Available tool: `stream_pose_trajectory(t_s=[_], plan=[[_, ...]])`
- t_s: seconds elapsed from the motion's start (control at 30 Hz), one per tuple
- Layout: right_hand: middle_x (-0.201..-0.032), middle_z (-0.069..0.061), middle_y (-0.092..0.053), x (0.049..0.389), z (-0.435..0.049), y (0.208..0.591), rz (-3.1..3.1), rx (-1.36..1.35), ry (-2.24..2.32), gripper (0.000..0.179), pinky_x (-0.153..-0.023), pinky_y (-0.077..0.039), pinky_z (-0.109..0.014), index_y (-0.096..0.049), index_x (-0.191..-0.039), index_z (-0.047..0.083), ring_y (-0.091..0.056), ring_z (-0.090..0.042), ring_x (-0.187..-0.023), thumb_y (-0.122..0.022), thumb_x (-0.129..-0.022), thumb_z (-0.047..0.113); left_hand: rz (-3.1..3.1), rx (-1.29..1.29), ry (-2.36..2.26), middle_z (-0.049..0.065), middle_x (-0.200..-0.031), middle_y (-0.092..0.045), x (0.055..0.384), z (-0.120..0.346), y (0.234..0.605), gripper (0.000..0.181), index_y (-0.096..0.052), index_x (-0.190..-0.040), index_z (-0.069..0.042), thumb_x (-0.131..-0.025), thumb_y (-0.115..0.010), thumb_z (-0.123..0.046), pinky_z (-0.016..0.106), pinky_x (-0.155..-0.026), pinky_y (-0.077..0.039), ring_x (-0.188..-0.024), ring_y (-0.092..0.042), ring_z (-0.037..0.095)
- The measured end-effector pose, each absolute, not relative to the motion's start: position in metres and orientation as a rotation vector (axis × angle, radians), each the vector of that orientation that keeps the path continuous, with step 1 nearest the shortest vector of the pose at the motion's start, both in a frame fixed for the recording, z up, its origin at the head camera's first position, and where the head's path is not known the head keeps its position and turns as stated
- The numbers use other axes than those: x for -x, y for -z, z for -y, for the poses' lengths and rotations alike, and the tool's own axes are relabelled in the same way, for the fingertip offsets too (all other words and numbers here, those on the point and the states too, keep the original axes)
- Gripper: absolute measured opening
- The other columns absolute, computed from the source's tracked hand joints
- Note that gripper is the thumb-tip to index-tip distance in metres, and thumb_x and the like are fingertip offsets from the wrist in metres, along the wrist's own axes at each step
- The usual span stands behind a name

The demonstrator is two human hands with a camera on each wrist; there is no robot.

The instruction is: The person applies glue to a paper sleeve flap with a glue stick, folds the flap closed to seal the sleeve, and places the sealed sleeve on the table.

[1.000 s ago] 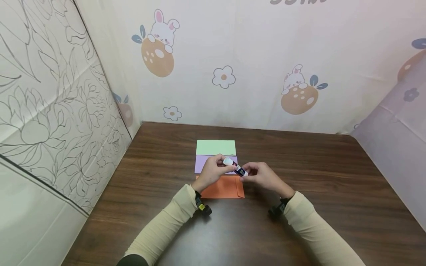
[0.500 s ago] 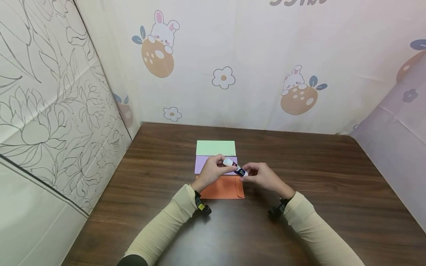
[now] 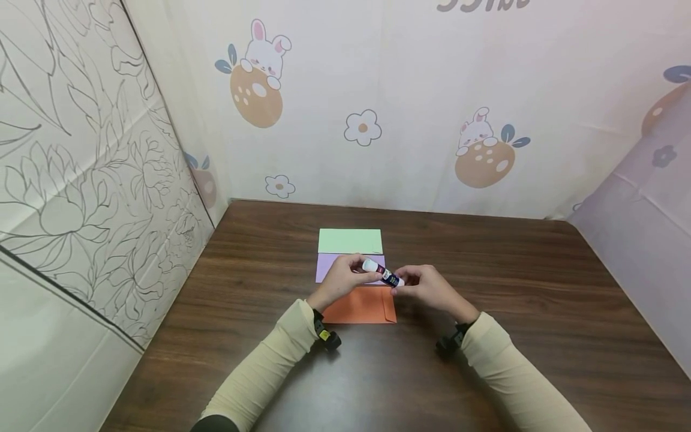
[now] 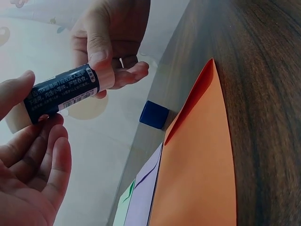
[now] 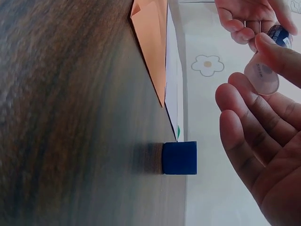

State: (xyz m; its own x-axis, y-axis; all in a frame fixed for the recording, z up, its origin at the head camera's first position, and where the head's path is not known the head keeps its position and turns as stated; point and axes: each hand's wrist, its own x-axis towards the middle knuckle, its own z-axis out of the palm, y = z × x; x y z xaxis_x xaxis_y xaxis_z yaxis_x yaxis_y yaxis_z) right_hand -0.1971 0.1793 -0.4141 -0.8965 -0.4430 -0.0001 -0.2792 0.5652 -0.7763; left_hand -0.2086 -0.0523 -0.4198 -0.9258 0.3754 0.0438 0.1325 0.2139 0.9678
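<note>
Both hands hold a glue stick in the air above the envelopes. My left hand grips its white upper end between thumb and fingers. At its lower right end, my right hand pinches the pale translucent end between thumb and fingertips. In the left wrist view, the dark blue label carries white print and a barcode. Below lie an orange envelope, a purple envelope and a green envelope, in a column with the orange one nearest me. The left hand partly covers the purple one.
A small dark blue block sits on the table beside the envelopes, hidden behind my right hand in the head view. The brown wooden table meets a printed wall covering at the back.
Both hands keep their hold on the glue stick and stay nearly in place. The glue stick has turned slightly, and the head view has tilted a little upward.
</note>
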Motion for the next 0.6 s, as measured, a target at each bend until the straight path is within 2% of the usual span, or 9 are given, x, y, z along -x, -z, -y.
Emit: stream_pose_trajectory(t_s=[0.4,0.6], plan=[[-0.078,-0.003,-0.063,0.2017,-0.1805,0.4221,-2.598,0.586,1.253,0.022,-0.061,-0.044,-0.024,-0.071,-0.099,0.007,-0.054,-0.017,-0.071,-0.079,-0.081,0.018,-2.218,-0.426,-1.873,0.013,-0.090,-0.071,0.2080,0.0516,0.4206,0.029,-0.070,-0.102,0.002,-0.081,-0.079,-0.016,0.021,-0.066,-0.051,-0.072,-0.060,0.005],[-0.078,-0.003,-0.062,0.2007,-0.1805,0.4204,-2.610,0.592,1.251,0.024,-0.061,-0.045,-0.024,-0.071,-0.100,0.006,-0.054,-0.017,-0.071,-0.079,-0.082,0.019,-2.209,-0.406,-1.880,0.009,-0.087,-0.071,0.2084,0.0517,0.4206,0.028,-0.070,-0.100,0.001,-0.081,-0.079,-0.017,0.021,-0.066,-0.051,-0.071,-0.061,0.005]])
